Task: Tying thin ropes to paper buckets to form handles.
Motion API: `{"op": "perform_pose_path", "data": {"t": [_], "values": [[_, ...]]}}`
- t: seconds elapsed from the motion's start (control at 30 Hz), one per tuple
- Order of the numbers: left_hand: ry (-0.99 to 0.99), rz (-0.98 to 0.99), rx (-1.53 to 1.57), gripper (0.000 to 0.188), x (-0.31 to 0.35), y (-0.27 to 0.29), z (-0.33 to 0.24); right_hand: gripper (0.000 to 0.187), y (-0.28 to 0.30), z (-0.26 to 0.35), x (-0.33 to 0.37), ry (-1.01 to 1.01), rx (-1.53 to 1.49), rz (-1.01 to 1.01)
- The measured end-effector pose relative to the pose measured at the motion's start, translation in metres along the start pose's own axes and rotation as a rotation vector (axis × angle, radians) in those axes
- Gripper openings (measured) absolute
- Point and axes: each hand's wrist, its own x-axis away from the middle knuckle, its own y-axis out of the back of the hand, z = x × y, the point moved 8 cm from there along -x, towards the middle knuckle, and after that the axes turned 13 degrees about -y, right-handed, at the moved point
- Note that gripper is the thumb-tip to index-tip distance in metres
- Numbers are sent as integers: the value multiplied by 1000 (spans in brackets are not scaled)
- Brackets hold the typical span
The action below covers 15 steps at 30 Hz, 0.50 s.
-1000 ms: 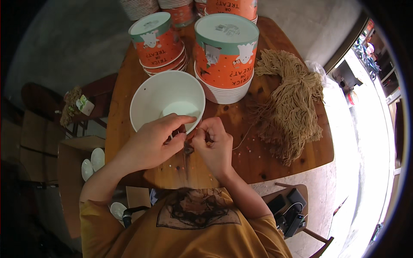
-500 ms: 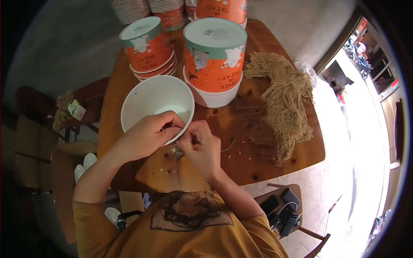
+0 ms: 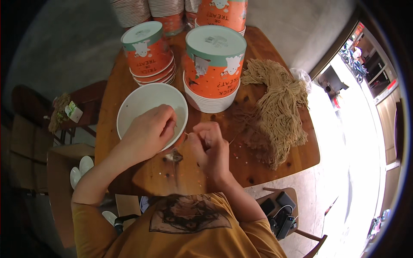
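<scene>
A white-lined paper bucket [image 3: 133, 101] lies tilted on the table, its open mouth toward me. My left hand [image 3: 148, 131] reaches over the near rim into the mouth with curled fingers; what they pinch, if anything, is too small to make out. Just outside the rim on the right, my right hand [image 3: 211, 148] is closed in a pinch on a thin tan string [image 3: 186, 133]. A short stretch of this string shows between the bucket's wall and my right fingertips. The right hand touches neither the bucket nor my left hand.
A tan hank of twine [image 3: 282, 116] lies at the table's right. Behind the bucket stand a tall upside-down stack of orange buckets [image 3: 215, 73] and a smaller stack [image 3: 148, 53]. More stacked buckets [image 3: 167, 19] are at the back. A chair with black devices [image 3: 284, 210] stands lower right.
My hands have moved apart: the left deeper over the bucket's mouth, the right away from the rim to the right. The view has shifted slightly.
</scene>
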Motion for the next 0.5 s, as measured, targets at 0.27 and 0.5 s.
{"op": "perform_pose_path", "data": {"t": [0.27, 0.5], "values": [[-149, -165, 133, 10, -6, 11, -26, 13, -16, 25, -19, 134, 78, 167], [412, -34, 996, 37, 10, -27, 17, 15, -19, 16, -21, -154, -141, 248]]}}
